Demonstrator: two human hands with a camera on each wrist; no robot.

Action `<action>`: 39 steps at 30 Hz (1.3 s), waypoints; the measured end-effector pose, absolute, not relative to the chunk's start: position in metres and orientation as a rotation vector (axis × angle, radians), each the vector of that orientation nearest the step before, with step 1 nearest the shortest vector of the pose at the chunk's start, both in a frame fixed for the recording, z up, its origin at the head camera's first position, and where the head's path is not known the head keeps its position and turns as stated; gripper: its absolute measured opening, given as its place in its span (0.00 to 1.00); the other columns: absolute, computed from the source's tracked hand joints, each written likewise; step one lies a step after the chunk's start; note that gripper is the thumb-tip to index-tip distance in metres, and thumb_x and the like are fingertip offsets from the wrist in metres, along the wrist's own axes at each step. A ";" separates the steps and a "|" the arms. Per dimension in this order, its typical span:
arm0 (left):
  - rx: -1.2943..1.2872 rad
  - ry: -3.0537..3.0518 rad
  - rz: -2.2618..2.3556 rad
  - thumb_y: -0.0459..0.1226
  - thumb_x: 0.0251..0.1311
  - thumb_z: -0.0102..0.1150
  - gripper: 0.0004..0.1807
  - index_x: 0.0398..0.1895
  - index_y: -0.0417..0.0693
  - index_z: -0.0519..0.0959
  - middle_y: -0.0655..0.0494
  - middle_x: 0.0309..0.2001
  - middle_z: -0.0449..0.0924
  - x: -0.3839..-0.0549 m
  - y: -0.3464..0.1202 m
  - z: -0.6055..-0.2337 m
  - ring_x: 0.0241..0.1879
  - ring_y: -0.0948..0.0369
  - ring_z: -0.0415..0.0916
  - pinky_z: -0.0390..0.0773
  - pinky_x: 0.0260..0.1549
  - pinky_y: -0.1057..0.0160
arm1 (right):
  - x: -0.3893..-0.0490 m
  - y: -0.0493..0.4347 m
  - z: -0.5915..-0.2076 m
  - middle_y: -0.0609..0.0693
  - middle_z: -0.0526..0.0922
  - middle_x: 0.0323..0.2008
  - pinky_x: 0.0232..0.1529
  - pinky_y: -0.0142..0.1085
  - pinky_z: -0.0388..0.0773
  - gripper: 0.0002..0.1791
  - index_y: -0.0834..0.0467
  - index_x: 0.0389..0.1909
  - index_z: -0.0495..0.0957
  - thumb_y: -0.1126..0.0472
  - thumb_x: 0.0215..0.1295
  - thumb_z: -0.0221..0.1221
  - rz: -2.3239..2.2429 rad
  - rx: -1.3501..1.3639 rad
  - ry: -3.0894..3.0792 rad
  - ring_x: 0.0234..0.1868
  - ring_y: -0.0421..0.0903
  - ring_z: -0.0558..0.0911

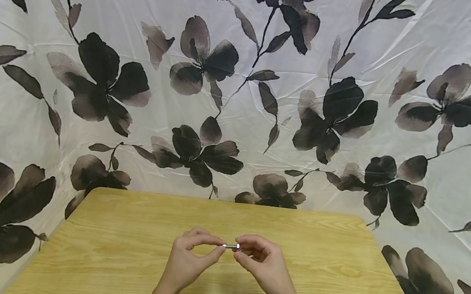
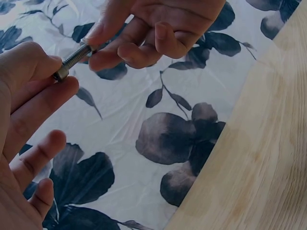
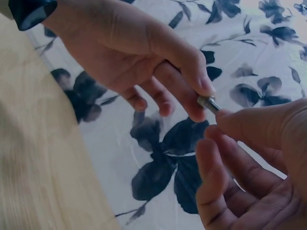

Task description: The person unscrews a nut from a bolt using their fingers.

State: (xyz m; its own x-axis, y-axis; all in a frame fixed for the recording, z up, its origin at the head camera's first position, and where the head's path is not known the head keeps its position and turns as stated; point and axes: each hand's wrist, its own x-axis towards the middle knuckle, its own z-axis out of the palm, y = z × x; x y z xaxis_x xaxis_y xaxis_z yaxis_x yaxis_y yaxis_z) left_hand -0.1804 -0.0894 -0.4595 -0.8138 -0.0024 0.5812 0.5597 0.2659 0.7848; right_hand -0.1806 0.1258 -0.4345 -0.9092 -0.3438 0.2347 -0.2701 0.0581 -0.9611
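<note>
Between the two hands a small silver metal bolt (image 1: 231, 246) lies level above the table. My left hand (image 1: 187, 260) pinches its left end, the thicker head, between thumb and fingertips. At the other end, my right hand (image 1: 266, 267) pinches with thumb and index finger; a bright wider piece there may be a nut, but I cannot tell. The left wrist view shows the threaded shank of the bolt (image 2: 76, 57) bare between both sets of fingertips. Seen from the right wrist, the right thumb hides the far end of the bolt (image 3: 211, 103).
A wooden table (image 1: 128, 221) with light grain and rounded far corners lies under the hands. Behind it and at its sides hangs a white cloth (image 1: 271, 122) printed with dark flowers. The left wrist wears a dark band (image 3: 31, 13).
</note>
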 end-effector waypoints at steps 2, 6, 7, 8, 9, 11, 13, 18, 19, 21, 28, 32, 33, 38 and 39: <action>-0.503 -2.068 -1.569 0.34 0.53 0.78 0.11 0.34 0.63 0.91 0.67 0.33 0.84 -0.179 -0.090 -0.459 0.39 0.64 0.77 0.73 0.43 0.59 | -0.180 0.126 -0.434 0.66 0.86 0.47 0.45 0.36 0.85 0.20 0.62 0.58 0.80 0.64 0.67 0.67 -2.004 -0.642 2.234 0.43 0.43 0.87; -0.501 -2.060 -1.555 0.34 0.53 0.78 0.11 0.35 0.63 0.91 0.64 0.33 0.84 -0.178 -0.090 -0.458 0.39 0.63 0.77 0.73 0.43 0.59 | -0.180 0.128 -0.432 0.65 0.86 0.49 0.38 0.33 0.82 0.23 0.61 0.63 0.78 0.61 0.69 0.67 -1.955 -0.542 2.255 0.42 0.43 0.87; -0.498 -2.060 -1.556 0.34 0.53 0.78 0.11 0.35 0.63 0.91 0.64 0.33 0.84 -0.178 -0.091 -0.457 0.39 0.63 0.77 0.73 0.43 0.59 | -0.181 0.128 -0.432 0.64 0.86 0.48 0.36 0.32 0.81 0.22 0.61 0.63 0.78 0.60 0.70 0.66 -1.947 -0.515 2.261 0.41 0.42 0.86; -0.493 -2.060 -1.559 0.34 0.53 0.78 0.11 0.34 0.63 0.91 0.65 0.33 0.83 -0.178 -0.091 -0.457 0.39 0.63 0.77 0.74 0.43 0.58 | -0.181 0.128 -0.432 0.63 0.86 0.48 0.34 0.31 0.79 0.21 0.61 0.62 0.79 0.58 0.72 0.64 -1.942 -0.484 2.265 0.40 0.42 0.86; -0.488 -2.060 -1.565 0.33 0.53 0.78 0.11 0.34 0.63 0.91 0.64 0.33 0.83 -0.178 -0.091 -0.457 0.39 0.63 0.77 0.74 0.43 0.58 | -0.181 0.127 -0.432 0.63 0.86 0.47 0.31 0.30 0.78 0.21 0.62 0.61 0.79 0.56 0.73 0.63 -1.936 -0.457 2.271 0.39 0.42 0.86; -0.482 -2.069 -1.577 0.33 0.52 0.79 0.12 0.34 0.63 0.91 0.65 0.33 0.83 -0.179 -0.091 -0.456 0.40 0.62 0.77 0.73 0.44 0.57 | -0.182 0.127 -0.431 0.61 0.87 0.44 0.30 0.29 0.76 0.20 0.63 0.59 0.81 0.53 0.77 0.59 -1.940 -0.414 2.268 0.37 0.43 0.86; -0.471 -2.087 -1.585 0.33 0.51 0.79 0.12 0.34 0.64 0.91 0.65 0.33 0.82 -0.179 -0.090 -0.455 0.40 0.62 0.76 0.72 0.44 0.57 | -0.182 0.127 -0.431 0.60 0.88 0.42 0.29 0.29 0.76 0.21 0.63 0.56 0.82 0.50 0.79 0.56 -1.939 -0.391 2.256 0.36 0.44 0.86; -0.476 -2.134 -1.554 0.35 0.51 0.80 0.13 0.34 0.67 0.91 0.69 0.34 0.81 -0.179 -0.088 -0.455 0.41 0.62 0.74 0.70 0.44 0.57 | -0.181 0.127 -0.429 0.58 0.89 0.36 0.29 0.29 0.74 0.21 0.63 0.47 0.87 0.48 0.77 0.57 -1.907 -0.404 2.245 0.34 0.42 0.85; -0.477 -2.140 -1.546 0.36 0.51 0.80 0.13 0.34 0.68 0.91 0.70 0.35 0.81 -0.179 -0.088 -0.454 0.41 0.62 0.74 0.70 0.44 0.57 | -0.181 0.127 -0.429 0.58 0.89 0.36 0.29 0.29 0.74 0.21 0.63 0.46 0.87 0.49 0.77 0.58 -1.903 -0.418 2.242 0.34 0.41 0.84; -0.476 -2.148 -1.535 0.35 0.51 0.80 0.13 0.33 0.68 0.91 0.71 0.35 0.80 -0.178 -0.088 -0.455 0.41 0.63 0.73 0.70 0.44 0.57 | -0.180 0.127 -0.429 0.58 0.89 0.35 0.29 0.29 0.74 0.18 0.63 0.45 0.88 0.50 0.76 0.60 -1.898 -0.446 2.234 0.33 0.41 0.84; -0.465 -2.168 -1.547 0.36 0.51 0.80 0.13 0.33 0.69 0.90 0.73 0.35 0.82 -0.178 -0.090 -0.456 0.40 0.64 0.76 0.72 0.45 0.58 | -0.179 0.126 -0.428 0.60 0.90 0.39 0.29 0.29 0.75 0.17 0.64 0.52 0.85 0.54 0.73 0.63 -1.907 -0.446 2.228 0.34 0.41 0.84; -0.473 -2.172 -1.567 0.38 0.54 0.79 0.12 0.36 0.69 0.90 0.73 0.35 0.85 -0.178 -0.090 -0.455 0.42 0.65 0.78 0.73 0.47 0.57 | -0.178 0.126 -0.428 0.61 0.89 0.40 0.29 0.29 0.75 0.17 0.63 0.53 0.85 0.56 0.71 0.65 -1.925 -0.450 2.243 0.33 0.41 0.83; -0.480 -2.169 -1.574 0.38 0.54 0.78 0.12 0.37 0.68 0.90 0.73 0.36 0.85 -0.178 -0.090 -0.455 0.42 0.65 0.79 0.74 0.48 0.57 | -0.178 0.126 -0.428 0.61 0.89 0.40 0.29 0.29 0.76 0.16 0.62 0.53 0.85 0.57 0.70 0.65 -1.931 -0.461 2.248 0.33 0.40 0.83; -0.490 -2.157 -1.597 0.38 0.56 0.77 0.09 0.38 0.64 0.91 0.71 0.36 0.85 -0.179 -0.091 -0.455 0.41 0.65 0.79 0.74 0.47 0.57 | -0.178 0.125 -0.428 0.62 0.87 0.40 0.29 0.30 0.76 0.14 0.61 0.51 0.86 0.59 0.69 0.67 -1.950 -0.517 2.271 0.31 0.39 0.82; -0.492 -2.156 -1.593 0.38 0.56 0.77 0.08 0.37 0.63 0.91 0.71 0.35 0.84 -0.179 -0.091 -0.455 0.41 0.64 0.79 0.74 0.47 0.58 | -0.178 0.125 -0.428 0.62 0.87 0.40 0.29 0.30 0.76 0.14 0.61 0.50 0.86 0.59 0.69 0.67 -1.951 -0.520 2.278 0.32 0.39 0.82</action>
State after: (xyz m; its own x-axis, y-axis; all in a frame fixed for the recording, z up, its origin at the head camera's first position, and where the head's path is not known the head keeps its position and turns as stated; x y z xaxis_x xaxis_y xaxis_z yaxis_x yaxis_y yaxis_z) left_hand -0.1788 -0.0905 -0.4550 -0.8522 0.0368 0.5219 0.5097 0.2834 0.8123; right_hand -0.1780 0.1254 -0.4282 -0.9371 -0.3175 0.1451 -0.1923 0.1225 -0.9737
